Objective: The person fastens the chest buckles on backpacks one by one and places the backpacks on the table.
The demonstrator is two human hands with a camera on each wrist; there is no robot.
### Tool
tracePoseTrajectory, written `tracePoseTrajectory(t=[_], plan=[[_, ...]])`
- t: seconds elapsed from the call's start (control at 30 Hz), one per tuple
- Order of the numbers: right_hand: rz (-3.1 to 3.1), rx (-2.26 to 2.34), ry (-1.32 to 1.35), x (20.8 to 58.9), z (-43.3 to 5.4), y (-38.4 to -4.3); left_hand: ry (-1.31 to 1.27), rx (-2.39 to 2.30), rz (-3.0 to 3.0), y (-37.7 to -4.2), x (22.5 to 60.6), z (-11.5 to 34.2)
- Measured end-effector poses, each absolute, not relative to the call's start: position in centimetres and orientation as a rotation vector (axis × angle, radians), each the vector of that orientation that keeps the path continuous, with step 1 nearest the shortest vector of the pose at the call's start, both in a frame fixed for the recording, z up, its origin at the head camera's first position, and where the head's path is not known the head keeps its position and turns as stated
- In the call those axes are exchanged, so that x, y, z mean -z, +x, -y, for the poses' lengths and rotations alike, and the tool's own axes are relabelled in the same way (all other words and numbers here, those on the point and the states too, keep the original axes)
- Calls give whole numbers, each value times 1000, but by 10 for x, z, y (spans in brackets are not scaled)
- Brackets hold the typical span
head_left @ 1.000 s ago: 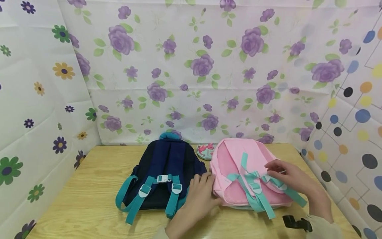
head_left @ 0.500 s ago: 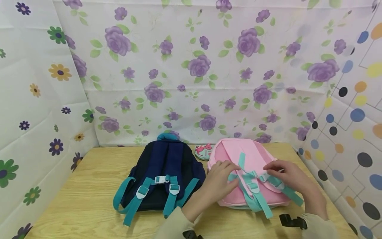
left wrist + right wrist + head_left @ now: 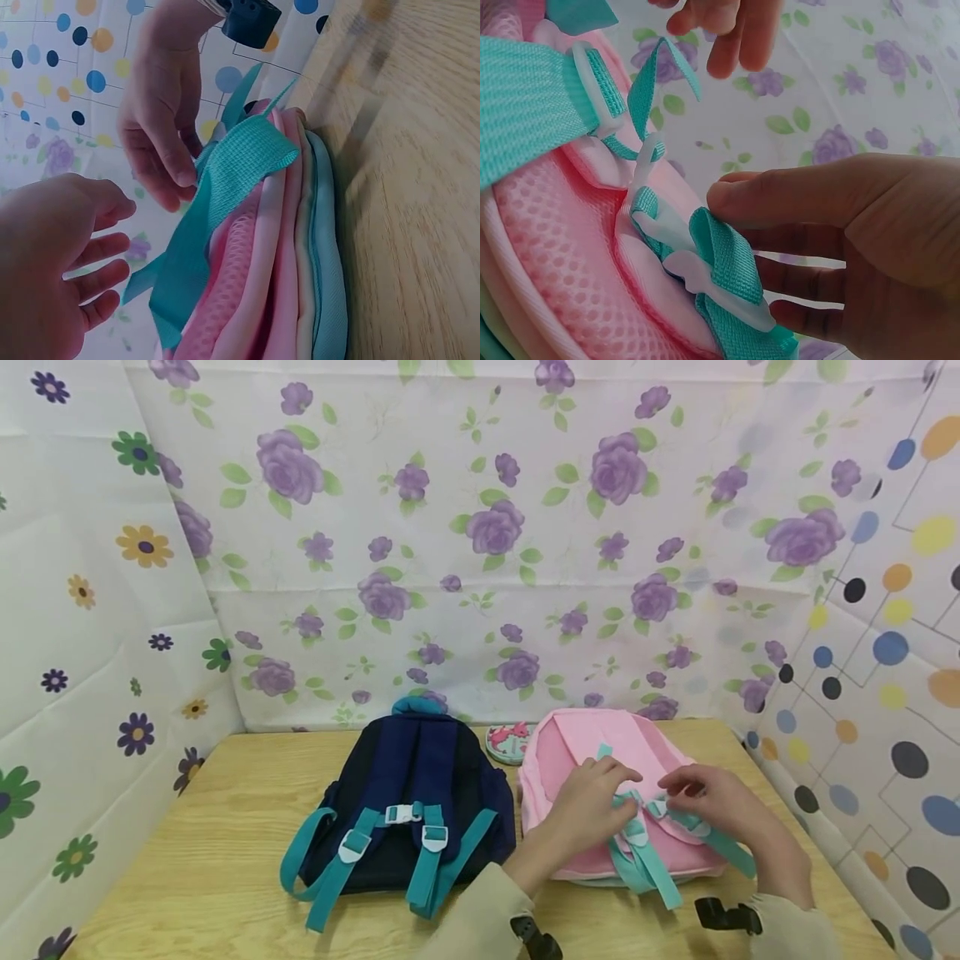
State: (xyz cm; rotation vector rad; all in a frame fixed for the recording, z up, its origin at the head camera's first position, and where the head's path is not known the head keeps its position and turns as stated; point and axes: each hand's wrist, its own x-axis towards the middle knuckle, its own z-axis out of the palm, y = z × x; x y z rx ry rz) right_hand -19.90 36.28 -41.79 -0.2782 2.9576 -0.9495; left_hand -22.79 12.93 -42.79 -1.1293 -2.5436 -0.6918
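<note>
The pink backpack (image 3: pixel 576 739) lies on its front with its back panel, teal straps and pale buckles facing up. My left hand (image 3: pixel 592 802) is over its middle, fingers spread and loosely bent, with nothing in them. In the left wrist view the left hand (image 3: pixel 52 255) stands apart from the teal webbing (image 3: pixel 225 180). My right hand (image 3: pixel 708 797) is at the right-hand strap. In the right wrist view the right hand's (image 3: pixel 832 240) thumb tip is right at the looped teal strap (image 3: pixel 731 259) by its pale slider, and the other fingers extend partly behind it.
A navy backpack (image 3: pixel 416 752) with teal straps (image 3: pixel 341 868) lies to the left on the wooden table (image 3: pixel 202 860). Between the two backpacks, at the back, is a small printed pouch (image 3: pixel 507 743). Floral sheets (image 3: pixel 450 635) close off the back and sides.
My left hand has left the gap between the two backpacks, lifted and moved right over the pink backpack's middle. The right hand has stayed by the right-hand strap. The view has shifted slightly.
</note>
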Motion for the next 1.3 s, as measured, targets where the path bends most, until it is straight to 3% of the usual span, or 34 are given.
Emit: tracePoseTrajectory(t=[0.67,1.3], plan=[[-2957,867,-146,425,-357,-203,-894,459,2806,-236,449,-154],[-2933,824,-201,442,-351,-213,-822,505,2872,-237,458,-147]])
